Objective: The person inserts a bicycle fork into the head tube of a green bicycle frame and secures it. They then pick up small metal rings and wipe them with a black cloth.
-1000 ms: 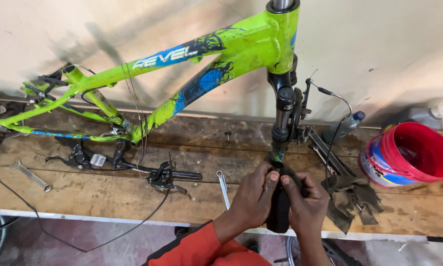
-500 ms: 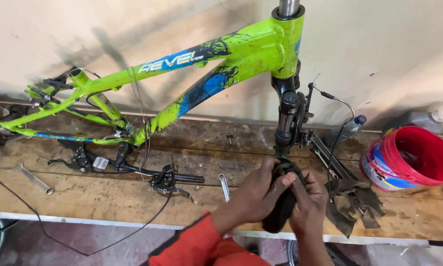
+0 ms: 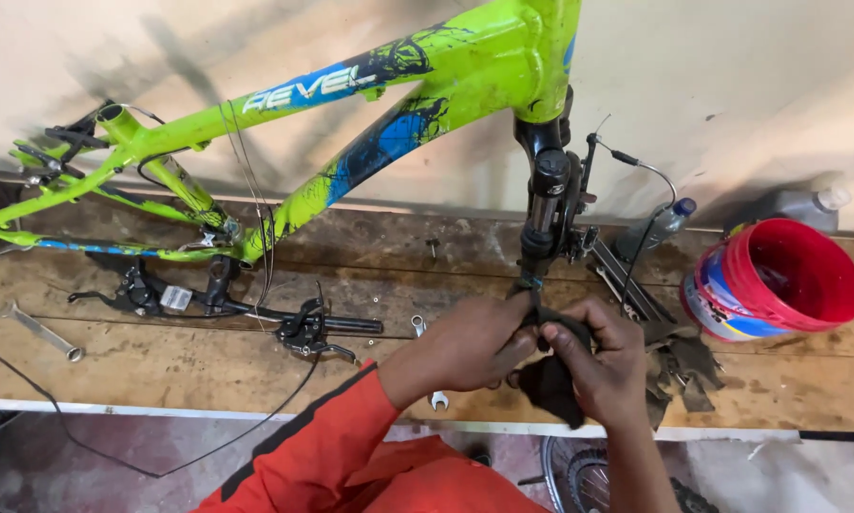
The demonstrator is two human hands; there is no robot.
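Observation:
A lime-green bicycle frame (image 3: 284, 104) with blue and black graphics lies across a wooden workbench (image 3: 161, 361). Its black suspension fork (image 3: 546, 204) points toward me. My left hand (image 3: 479, 342) and my right hand (image 3: 598, 356) meet at the fork's lower end, both gripping a dark rag (image 3: 550, 385) wrapped around it. The left arm wears an orange sleeve (image 3: 322, 442). The fork's tip is hidden by the rag and my fingers.
A black handlebar with brake levers (image 3: 227, 304) lies left of my hands, with a spanner (image 3: 42, 332) further left and another spanner (image 3: 425, 361) by my left wrist. A red bucket (image 3: 783, 280) stands at right, bottles (image 3: 660, 228) behind it. Cables trail off the bench.
The view has drifted downward and closer. My hands have shifted the rag slightly lower on the fork end, still clasped together around it.

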